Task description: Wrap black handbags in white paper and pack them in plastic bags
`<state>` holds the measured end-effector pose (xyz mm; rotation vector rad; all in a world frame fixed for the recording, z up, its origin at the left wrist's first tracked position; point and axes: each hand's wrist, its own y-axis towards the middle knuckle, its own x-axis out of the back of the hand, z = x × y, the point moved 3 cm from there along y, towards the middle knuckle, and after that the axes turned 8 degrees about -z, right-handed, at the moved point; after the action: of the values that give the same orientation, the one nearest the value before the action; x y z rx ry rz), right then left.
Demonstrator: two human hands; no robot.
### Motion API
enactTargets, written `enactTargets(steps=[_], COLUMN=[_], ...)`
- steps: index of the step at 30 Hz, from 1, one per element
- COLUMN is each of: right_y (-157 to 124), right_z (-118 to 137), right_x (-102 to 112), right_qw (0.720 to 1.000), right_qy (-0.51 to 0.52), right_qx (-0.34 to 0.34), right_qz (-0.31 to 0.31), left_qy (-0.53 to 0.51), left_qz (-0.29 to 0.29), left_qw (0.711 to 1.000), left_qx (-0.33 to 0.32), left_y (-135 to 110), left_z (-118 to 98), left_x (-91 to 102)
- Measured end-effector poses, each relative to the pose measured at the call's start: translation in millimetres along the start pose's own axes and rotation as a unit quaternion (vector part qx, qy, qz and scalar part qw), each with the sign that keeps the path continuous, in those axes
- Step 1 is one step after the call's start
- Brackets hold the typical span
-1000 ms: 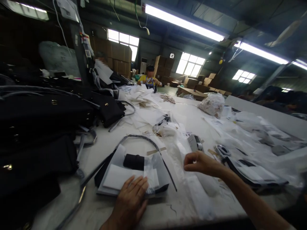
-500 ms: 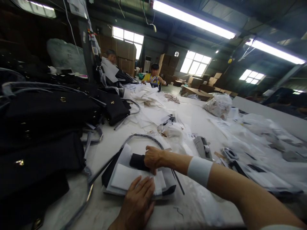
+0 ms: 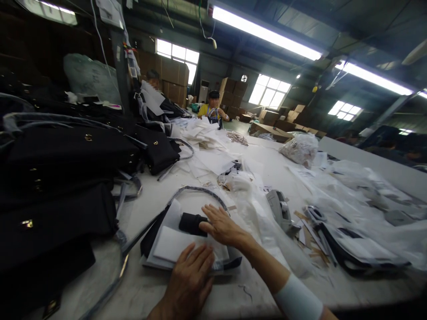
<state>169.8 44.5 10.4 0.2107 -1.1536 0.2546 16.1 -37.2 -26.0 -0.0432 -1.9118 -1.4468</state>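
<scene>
A black bag [image 3: 151, 242] lies flat on the white table in front of me, with white paper or foam sheets [image 3: 168, 244] on top. Its wrapped handle [image 3: 196, 188] arches on the far side. My left hand [image 3: 195, 271] rests flat on the white sheets near the bag's close edge, fingers stretched out. A small folded black piece [image 3: 191, 223] lies on the sheets. My right hand [image 3: 222, 224] is spread over the right part of the bag, its thumb touching the black piece's right end. What lies under both palms is hidden.
Several black handbags [image 3: 70, 149] with gold clasps are piled at the left. Loose white papers [image 3: 208, 155] lie farther back. To the right are a grey tape dispenser [image 3: 279, 206], clear plastic bags [image 3: 363, 186] and another black item [image 3: 353, 253]. A co-worker [image 3: 213, 109] sits beyond the table.
My right hand has gone from curled fingers at the black piece to spread fingers, and its forearm has swung nearer to me. My left hand stays in place on the sheets.
</scene>
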Motion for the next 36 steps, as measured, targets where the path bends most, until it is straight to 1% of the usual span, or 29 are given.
enactTargets(steps=[2,3,5,7,8,9,11,13,14,16,18,20,23,25,28,31,33,36], right_y=[1.4,4.4,11.0,11.5,7.8,1.0,-20.7,-48.1,-60.7,-78.7,-85.2,-84.1,-80.9,-82.1,-87.7,-92.4,-93.5,-93.7], right_z=[-2.9,-4.2,-4.1,0.1,2.7,4.9,6.0,0.9,-4.1,-16.0,-23.0,-19.7,3.0,23.6,46.8,50.0,46.4,43.8], right_x=[-20.6,-24.9,-20.8,-8.1,-2.5,0.7,-3.9,-21.7,-33.1,-52.3,-59.1,-52.5,-33.5,-30.2,-45.4,-65.0,-72.5,-77.0], right_qw=[0.999,0.999,0.997,0.996,0.997,0.998,0.997,0.983,0.973,0.959,0.952,0.949,0.945,0.944,0.941,0.932,0.932,0.935], right_qy=[-0.001,0.006,0.028,0.05,0.053,0.046,0.012,-0.04,-0.061,-0.098,-0.127,-0.152,-0.184,-0.183,-0.136,-0.089,-0.079,-0.105], right_qx=[-0.016,-0.024,-0.038,-0.045,-0.044,-0.035,0.012,0.086,0.115,0.139,0.146,0.151,0.136,0.141,0.178,0.173,0.163,0.177], right_qz=[0.032,0.044,0.059,0.055,0.039,0.009,-0.072,-0.158,-0.189,-0.228,-0.238,-0.231,-0.234,-0.235,-0.256,-0.306,-0.314,-0.29], left_qy=[0.005,0.006,0.006,0.006,0.006,0.006,0.004,0.002,0.001,0.001,0.003,0.002,-0.009,-0.023,-0.021,-0.008,-0.009,0.023], left_qz=[0.0,0.001,0.001,0.0,-0.002,-0.003,-0.002,0.005,0.009,0.014,0.016,0.019,0.028,0.044,0.068,0.087,0.114,0.143], left_qw=[1.0,1.0,1.0,1.0,1.0,1.0,1.0,1.0,1.0,1.0,1.0,1.0,1.0,0.999,0.997,0.996,0.993,0.989], left_qx=[-0.001,-0.001,-0.004,-0.011,-0.014,-0.015,-0.014,-0.015,-0.017,-0.021,-0.02,-0.016,-0.007,0.002,0.0,-0.023,-0.032,-0.038], left_y=[1.5,2.0,2.5,2.0,1.6,1.1,0.2,-0.3,-0.4,-0.5,-0.4,-0.6,-2.2,-4.9,-9.7,-11.1,-8.7,-2.8], left_z=[-0.1,-0.1,-0.1,0.0,0.2,0.3,0.3,-0.3,-0.8,-1.6,-1.7,-1.5,-0.9,-0.1,1.8,5.0,10.4,28.6], left_x=[1.0,1.3,1.7,1.8,1.8,1.7,1.6,1.3,1.1,1.2,1.6,1.9,1.3,-0.9,-4.2,-2.5,3.3,22.6])
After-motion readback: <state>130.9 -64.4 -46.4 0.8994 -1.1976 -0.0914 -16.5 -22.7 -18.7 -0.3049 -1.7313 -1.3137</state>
